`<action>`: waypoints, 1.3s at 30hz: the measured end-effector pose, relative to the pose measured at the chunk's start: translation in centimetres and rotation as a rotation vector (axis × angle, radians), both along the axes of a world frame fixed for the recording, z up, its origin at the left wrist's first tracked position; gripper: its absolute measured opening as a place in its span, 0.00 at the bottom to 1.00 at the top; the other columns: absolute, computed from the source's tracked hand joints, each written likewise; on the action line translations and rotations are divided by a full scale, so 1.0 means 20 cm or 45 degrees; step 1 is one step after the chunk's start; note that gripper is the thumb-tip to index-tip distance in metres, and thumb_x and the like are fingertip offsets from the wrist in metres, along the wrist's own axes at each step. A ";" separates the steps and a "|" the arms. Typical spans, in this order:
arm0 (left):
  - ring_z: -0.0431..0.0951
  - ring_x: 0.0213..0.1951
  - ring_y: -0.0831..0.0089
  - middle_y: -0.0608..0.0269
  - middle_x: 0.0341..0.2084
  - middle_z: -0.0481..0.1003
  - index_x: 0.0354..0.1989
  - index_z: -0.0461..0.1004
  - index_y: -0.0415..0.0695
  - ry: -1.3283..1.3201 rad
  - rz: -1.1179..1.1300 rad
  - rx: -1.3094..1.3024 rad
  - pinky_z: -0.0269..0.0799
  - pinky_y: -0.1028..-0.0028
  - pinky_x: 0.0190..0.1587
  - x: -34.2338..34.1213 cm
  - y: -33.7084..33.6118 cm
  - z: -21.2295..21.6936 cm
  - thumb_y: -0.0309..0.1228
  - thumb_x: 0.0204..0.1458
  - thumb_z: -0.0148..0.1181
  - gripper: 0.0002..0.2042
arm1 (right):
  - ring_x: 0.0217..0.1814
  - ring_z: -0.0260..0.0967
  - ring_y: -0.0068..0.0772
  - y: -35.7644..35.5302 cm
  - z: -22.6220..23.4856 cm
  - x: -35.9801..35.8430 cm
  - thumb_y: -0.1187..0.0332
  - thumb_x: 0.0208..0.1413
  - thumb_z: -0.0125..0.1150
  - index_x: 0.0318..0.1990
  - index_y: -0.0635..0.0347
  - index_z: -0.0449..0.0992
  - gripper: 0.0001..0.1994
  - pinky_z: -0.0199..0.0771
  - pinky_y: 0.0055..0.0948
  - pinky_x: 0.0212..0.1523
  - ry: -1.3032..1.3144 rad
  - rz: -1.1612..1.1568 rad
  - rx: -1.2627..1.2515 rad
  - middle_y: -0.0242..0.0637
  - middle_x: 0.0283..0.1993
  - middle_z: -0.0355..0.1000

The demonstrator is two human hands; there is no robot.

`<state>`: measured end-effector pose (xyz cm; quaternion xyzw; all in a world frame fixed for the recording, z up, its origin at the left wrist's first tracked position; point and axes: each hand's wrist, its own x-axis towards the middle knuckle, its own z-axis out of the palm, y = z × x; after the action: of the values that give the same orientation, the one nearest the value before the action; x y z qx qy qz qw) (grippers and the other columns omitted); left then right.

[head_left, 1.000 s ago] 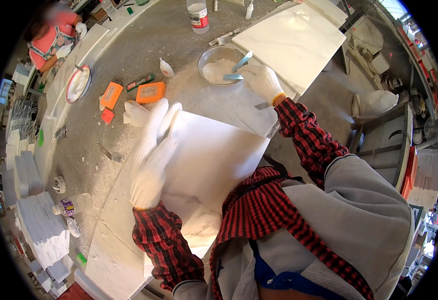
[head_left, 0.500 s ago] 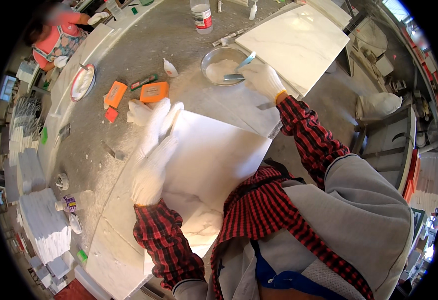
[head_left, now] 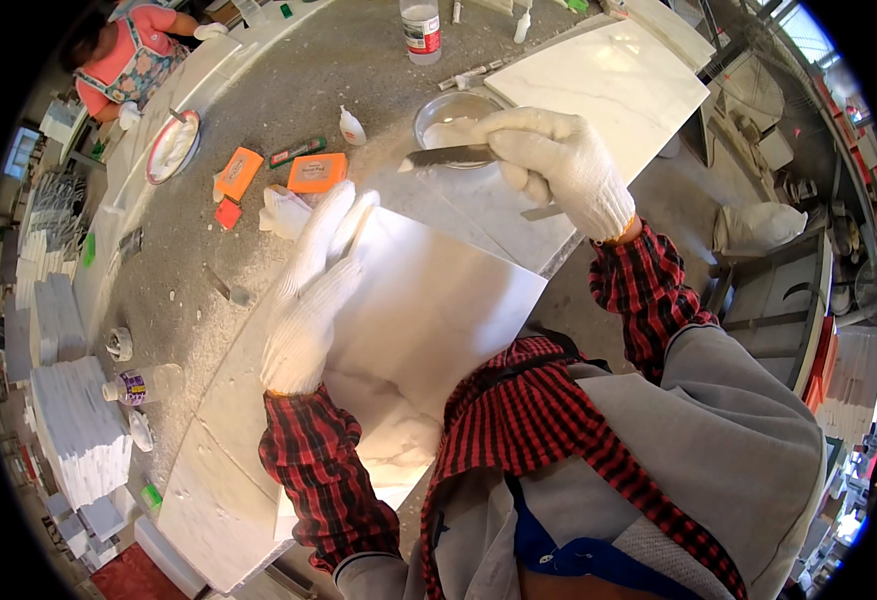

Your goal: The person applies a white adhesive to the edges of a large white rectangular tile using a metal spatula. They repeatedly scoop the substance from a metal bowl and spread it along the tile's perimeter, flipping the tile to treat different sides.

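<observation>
A white marble tile [head_left: 428, 290] with grey veining leans up in front of me, over the table's near edge. My left hand [head_left: 308, 290], in a white knit glove, grips its left edge, fingers stretched along the side. My right hand [head_left: 563, 170], gloved too, pinches a narrow putty knife [head_left: 450, 156] above the table, its blade pointing left with white paste on the tip. Just behind is a metal bowl [head_left: 428, 112] of white paste or powder, partly covered by the hand and knife. A second flat metal blade [head_left: 541, 212] shows beneath my right hand.
Another marble tile [head_left: 608, 90] lies at the far right. Orange boxes [head_left: 318, 173], a small white squeeze bottle [head_left: 351, 127] and a clear bottle [head_left: 421, 35] stand on the dusty table [head_left: 288, 90]. A scraper [head_left: 228, 287] lies left. A co-worker [head_left: 133, 55] is at far left.
My right hand has lifted from the bowl toward me, bringing the putty knife with paste on its tip. The left hand stays on the tile. The view has shifted slightly.
</observation>
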<state>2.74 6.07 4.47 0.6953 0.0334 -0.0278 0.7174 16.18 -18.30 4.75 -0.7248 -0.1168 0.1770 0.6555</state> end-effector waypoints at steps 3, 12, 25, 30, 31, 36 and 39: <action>0.55 0.72 0.64 0.47 0.71 0.56 0.73 0.48 0.32 -0.014 0.020 0.041 0.46 0.69 0.72 -0.01 0.01 -0.01 0.26 0.56 0.47 0.34 | 0.22 0.60 0.14 0.03 0.05 -0.02 0.64 0.61 0.57 0.46 0.63 0.81 0.14 0.58 0.18 0.20 0.006 0.170 0.024 0.27 0.24 0.70; 0.55 0.72 0.65 0.51 0.69 0.59 0.72 0.51 0.33 -0.043 0.026 0.050 0.47 0.71 0.71 0.00 0.00 -0.01 0.30 0.55 0.50 0.35 | 0.22 0.63 0.14 0.08 0.10 -0.09 0.68 0.63 0.57 0.45 0.63 0.81 0.11 0.64 0.18 0.22 -0.140 0.189 -0.034 0.28 0.23 0.70; 0.58 0.70 0.66 0.51 0.68 0.61 0.73 0.53 0.36 -0.060 0.005 -0.014 0.53 0.70 0.69 0.00 0.02 -0.03 0.24 0.57 0.52 0.33 | 0.22 0.64 0.13 0.08 0.12 -0.13 0.69 0.62 0.57 0.46 0.63 0.81 0.11 0.65 0.18 0.23 -0.245 0.187 -0.091 0.27 0.22 0.70; 0.58 0.70 0.65 0.50 0.69 0.59 0.73 0.52 0.35 -0.075 -0.021 -0.036 0.52 0.70 0.69 -0.01 0.02 -0.01 0.24 0.57 0.53 0.33 | 0.23 0.68 0.15 0.09 0.13 -0.14 0.70 0.62 0.56 0.45 0.62 0.81 0.10 0.67 0.20 0.25 -0.388 0.159 -0.138 0.29 0.23 0.72; 0.58 0.70 0.65 0.49 0.69 0.59 0.73 0.52 0.35 -0.075 -0.025 -0.042 0.52 0.70 0.69 -0.01 0.02 -0.01 0.24 0.57 0.53 0.33 | 0.23 0.68 0.15 0.09 0.13 -0.14 0.70 0.62 0.56 0.45 0.62 0.81 0.10 0.68 0.20 0.25 -0.405 0.147 -0.135 0.29 0.23 0.72; 0.56 0.72 0.63 0.45 0.70 0.57 0.73 0.50 0.34 -0.084 -0.033 -0.071 0.50 0.69 0.70 -0.01 0.00 0.00 0.22 0.57 0.51 0.33 | 0.24 0.69 0.17 0.05 0.09 -0.11 0.69 0.62 0.55 0.48 0.61 0.81 0.12 0.69 0.21 0.26 -0.408 0.000 -0.150 0.29 0.24 0.73; 0.55 0.73 0.63 0.44 0.70 0.57 0.73 0.49 0.34 -0.111 -0.051 -0.096 0.50 0.68 0.70 -0.01 0.01 -0.03 0.21 0.56 0.50 0.34 | 0.25 0.70 0.17 0.00 0.06 -0.04 0.65 0.63 0.54 0.48 0.57 0.82 0.14 0.72 0.22 0.27 -0.382 -0.041 -0.378 0.29 0.26 0.74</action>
<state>2.56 6.28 3.93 0.6689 -0.0128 -0.0131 0.7431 15.32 -18.21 5.86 -0.8333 -0.1741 0.0719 0.5197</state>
